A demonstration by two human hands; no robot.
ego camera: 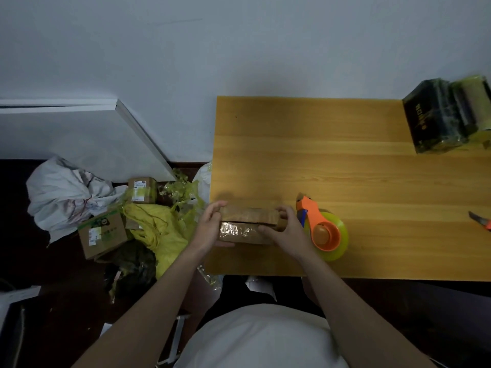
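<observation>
A small cardboard box [248, 224] wrapped in tape lies at the near left corner of the wooden surface [345, 160], between the two hands. The left hand [210, 229] holds its left end with curled fingers, and the right hand [285, 229] grips its right end. Just beside the right hand stands an orange tape dispenser [322, 229], touching the surface.

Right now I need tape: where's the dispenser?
In the head view, the tape dispenser sits on the table just right of the right hand gripping the box.
</observation>
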